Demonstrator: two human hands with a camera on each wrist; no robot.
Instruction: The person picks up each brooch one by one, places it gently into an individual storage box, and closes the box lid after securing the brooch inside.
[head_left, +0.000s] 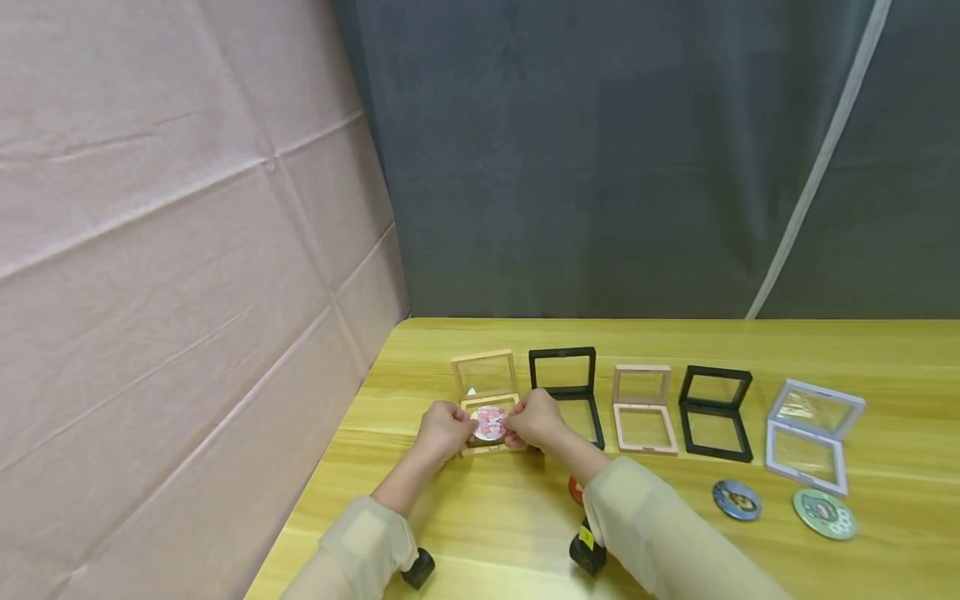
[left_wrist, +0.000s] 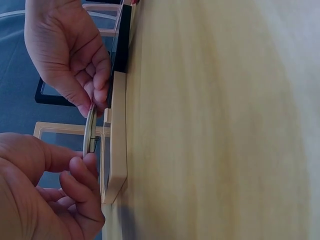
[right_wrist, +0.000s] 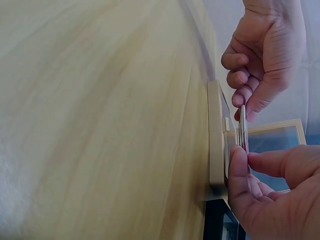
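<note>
A round badge [head_left: 490,423] with a pink picture is held between my two hands, just over the lower half of an open cream-coloured frame [head_left: 482,356]. My left hand [head_left: 444,431] pinches its left edge between thumb and fingers. On the opposite edge, my right hand [head_left: 537,418] has the same kind of pinch. Seen side-on in the left wrist view, the badge [left_wrist: 89,131] stands a little apart from the frame's base [left_wrist: 119,145]. The right wrist view also shows the thin badge [right_wrist: 243,129] edge-on between both sets of fingertips.
Right of my hands stand open frames: black [head_left: 562,390], pink [head_left: 642,407], another black [head_left: 716,407] and pale lilac [head_left: 808,431]. Nearer lie a blue badge [head_left: 737,500] and a green badge [head_left: 824,513]. A red round item [head_left: 576,490] is partly hidden by my right arm.
</note>
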